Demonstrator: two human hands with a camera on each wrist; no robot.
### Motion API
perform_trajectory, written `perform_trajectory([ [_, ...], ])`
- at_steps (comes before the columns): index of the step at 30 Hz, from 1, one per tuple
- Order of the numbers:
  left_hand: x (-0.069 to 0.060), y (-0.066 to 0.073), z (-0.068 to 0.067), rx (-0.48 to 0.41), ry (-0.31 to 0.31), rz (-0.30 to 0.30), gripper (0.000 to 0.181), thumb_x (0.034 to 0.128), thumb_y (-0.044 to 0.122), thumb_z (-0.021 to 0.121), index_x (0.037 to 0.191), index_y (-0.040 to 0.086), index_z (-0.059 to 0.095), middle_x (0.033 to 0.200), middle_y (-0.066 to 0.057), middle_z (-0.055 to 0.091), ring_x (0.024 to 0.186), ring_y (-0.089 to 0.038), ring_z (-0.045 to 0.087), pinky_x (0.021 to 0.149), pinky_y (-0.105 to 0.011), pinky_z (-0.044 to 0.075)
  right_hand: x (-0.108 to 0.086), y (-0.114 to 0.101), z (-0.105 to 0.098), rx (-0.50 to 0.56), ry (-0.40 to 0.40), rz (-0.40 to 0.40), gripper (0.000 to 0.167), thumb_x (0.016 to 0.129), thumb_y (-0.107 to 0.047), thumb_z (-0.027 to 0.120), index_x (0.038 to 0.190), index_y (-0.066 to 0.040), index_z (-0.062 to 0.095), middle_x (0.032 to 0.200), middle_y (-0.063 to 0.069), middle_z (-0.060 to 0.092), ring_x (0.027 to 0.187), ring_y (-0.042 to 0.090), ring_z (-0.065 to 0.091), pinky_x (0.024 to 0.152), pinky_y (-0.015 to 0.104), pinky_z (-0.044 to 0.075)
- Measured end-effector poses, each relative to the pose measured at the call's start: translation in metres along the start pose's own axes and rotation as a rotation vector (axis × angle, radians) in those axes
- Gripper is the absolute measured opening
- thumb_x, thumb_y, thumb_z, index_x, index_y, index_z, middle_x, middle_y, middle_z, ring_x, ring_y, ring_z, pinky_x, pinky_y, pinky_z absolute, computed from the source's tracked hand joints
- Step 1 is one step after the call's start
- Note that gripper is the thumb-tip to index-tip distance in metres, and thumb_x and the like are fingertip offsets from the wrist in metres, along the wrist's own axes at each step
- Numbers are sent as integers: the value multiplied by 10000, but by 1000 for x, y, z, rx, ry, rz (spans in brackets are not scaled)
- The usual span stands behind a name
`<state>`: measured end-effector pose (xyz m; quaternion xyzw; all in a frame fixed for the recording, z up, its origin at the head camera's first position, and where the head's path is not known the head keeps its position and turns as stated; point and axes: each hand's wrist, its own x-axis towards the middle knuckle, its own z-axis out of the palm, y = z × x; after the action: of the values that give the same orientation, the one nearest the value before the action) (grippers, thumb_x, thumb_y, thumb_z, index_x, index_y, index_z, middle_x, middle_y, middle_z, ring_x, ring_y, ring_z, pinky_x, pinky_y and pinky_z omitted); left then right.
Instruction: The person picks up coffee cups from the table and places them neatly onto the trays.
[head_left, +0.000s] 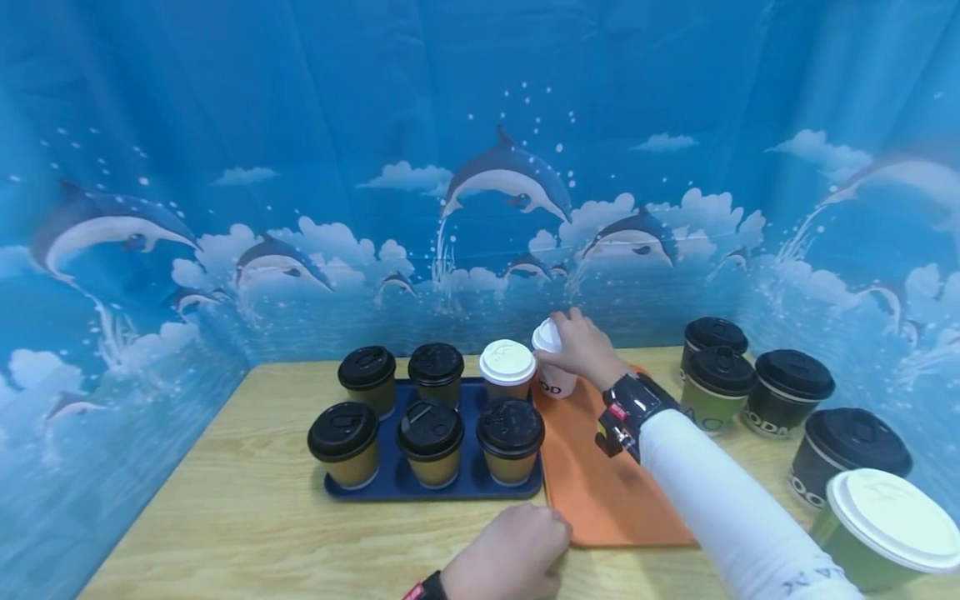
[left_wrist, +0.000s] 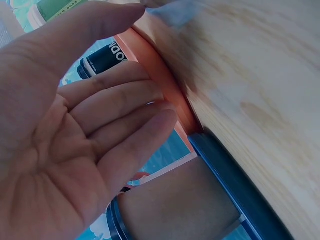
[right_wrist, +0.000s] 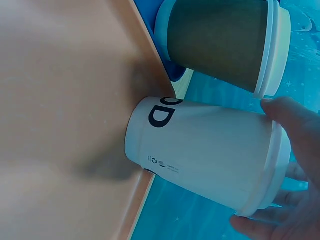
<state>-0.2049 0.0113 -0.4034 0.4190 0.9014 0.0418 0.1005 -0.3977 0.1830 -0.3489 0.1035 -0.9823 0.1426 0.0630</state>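
Note:
My right hand (head_left: pixel 588 346) grips a white paper cup (head_left: pixel 557 382) by its white lid, thumb on one side and fingers on the other. The cup's base is at the back left corner of the orange tray (head_left: pixel 600 492); whether it bears its full weight there I cannot tell. Beside it, a brown cup with a white lid (head_left: pixel 507 364) stands on the dark blue tray (head_left: pixel 471 450). My left hand (head_left: pixel 513 554) is at the orange tray's front left corner. In the left wrist view its palm (left_wrist: pixel 55 160) shows, fingers loosely bent and holding nothing.
Several brown cups with black lids (head_left: pixel 431 442) share the blue tray. To the right of the orange tray stand black cups (head_left: pixel 787 387), a green cup with a black lid (head_left: pixel 716 387) and a green cup with a white lid (head_left: pixel 885 525). A dolphin-print curtain (head_left: pixel 480 167) surrounds the wooden table (head_left: pixel 247 500).

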Motion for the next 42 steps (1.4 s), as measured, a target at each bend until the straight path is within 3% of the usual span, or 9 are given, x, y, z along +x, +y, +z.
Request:
perform_trajectory([
  [8, -3, 3, 3, 52, 42, 37, 227, 802, 153, 804, 693, 191, 609, 675, 110, 488, 587, -30, 435, 544, -203, 369, -5, 2, 0, 29, -21, 23, 863, 914, -488, 719, 1538, -4, 371, 1462, 314, 391, 1303, 473, 465, 975, 622, 486],
  [13, -4, 2, 3, 16, 34, 30, 204, 798, 136, 795, 700, 186, 623, 666, 105, 474, 578, -43, 412, 540, -211, 358, -11, 0, -3, 44, -30, 1, 879, 931, -486, 696, 1561, -3, 318, 1482, 309, 377, 1341, 480, 428, 1003, 640, 458],
  [22, -6, 3, 4, 45, 78, 46, 340, 771, 151, 780, 616, 181, 479, 625, 99, 376, 539, -66, 334, 487, -212, 308, -44, 8, -29, 78, 75, 19, 747, 968, -355, 673, 1533, 24, 363, 1501, 304, 364, 1362, 503, 398, 1050, 651, 406],
  [27, -7, 4, 4, 77, 83, 47, 323, 770, 176, 801, 643, 183, 505, 640, 106, 403, 556, -57, 368, 499, -212, 333, -72, 33, -48, 59, 196, 126, 726, 977, -305, 656, 1532, 51, 351, 1493, 340, 348, 1346, 527, 387, 1038, 668, 402],
  [32, -7, 5, 3, 131, 73, 36, 284, 779, 230, 823, 693, 193, 555, 660, 109, 443, 579, -54, 406, 519, -210, 354, -106, 72, -68, 29, 283, 271, 790, 968, -317, 647, 1504, 147, 300, 1451, 430, 296, 1308, 602, 323, 1008, 726, 359],
  [36, -6, 5, 3, 155, 100, 47, 289, 767, 231, 821, 689, 194, 546, 658, 106, 437, 578, -54, 401, 515, -209, 350, -127, 98, -73, 25, 248, 356, 877, 958, -375, 645, 1478, 212, 252, 1416, 501, 246, 1268, 662, 277, 985, 758, 323],
  [42, -5, 6, 5, 180, 119, 37, 294, 757, 256, 834, 695, 195, 554, 658, 102, 442, 583, -58, 411, 522, -212, 364, -133, 114, -66, 42, 137, 440, 998, 931, -472, 661, 1465, 242, 212, 1395, 539, 204, 1206, 690, 295, 942, 757, 364],
])
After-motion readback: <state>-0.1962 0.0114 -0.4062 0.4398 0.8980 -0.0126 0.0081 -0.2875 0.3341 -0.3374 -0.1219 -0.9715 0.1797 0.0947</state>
